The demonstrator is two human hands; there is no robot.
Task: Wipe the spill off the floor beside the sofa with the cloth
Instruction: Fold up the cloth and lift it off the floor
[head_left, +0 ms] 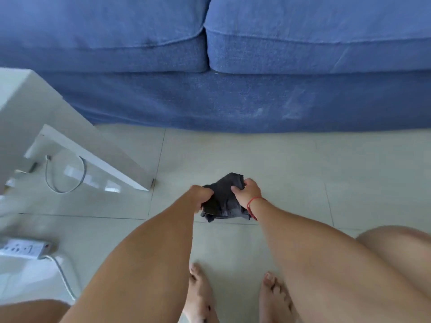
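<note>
A dark grey cloth point(222, 201) is bunched up over the pale tiled floor point(268, 164) in front of the blue sofa point(233, 99). My left hand point(201, 194) grips its left side. On the cloth's right side my right hand point(247, 190), with a red string at the wrist, holds the upper edge. Both arms reach down from a crouch. I cannot make out any spill on the tiles; the floor under the cloth is hidden.
A white side table point(70, 145) stands at the left against the sofa, with a grey cable point(65, 180) looped beneath it. A white power strip point(23, 249) lies on the floor at far left. My bare feet point(200, 294) are below the cloth.
</note>
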